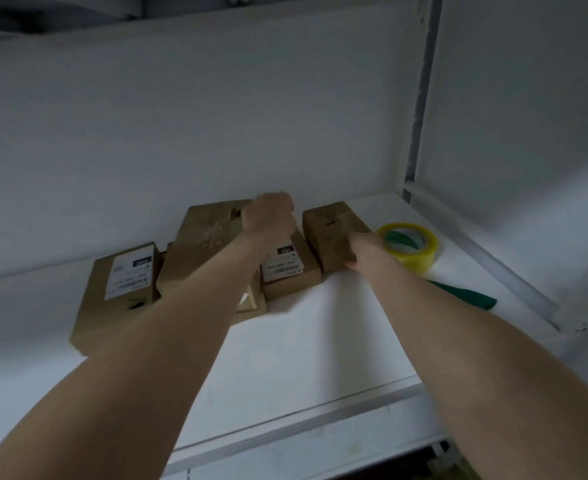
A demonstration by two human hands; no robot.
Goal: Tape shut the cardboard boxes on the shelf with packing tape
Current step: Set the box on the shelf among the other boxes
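Several brown cardboard boxes stand in a row at the back of a white shelf [320, 341]. My left hand [268, 216] reaches over the tall middle box [199, 244] and grips its far right top corner, fingers curled out of sight. To its right lies a small labelled box [290, 275]. My right hand [365, 252] holds the near right end of the plain right box [330, 230], thumb low against its front. A labelled box [119, 292] lies at the left. A yellowish roll of packing tape [412, 245] sits just right of my right hand.
A green-handled object [465, 294] lies on the shelf in front of the tape, partly hidden by my right forearm. The white back wall [216, 116] and the right side panel [528, 133] close in the shelf. The shelf's front edge [285, 431] runs below my arms.
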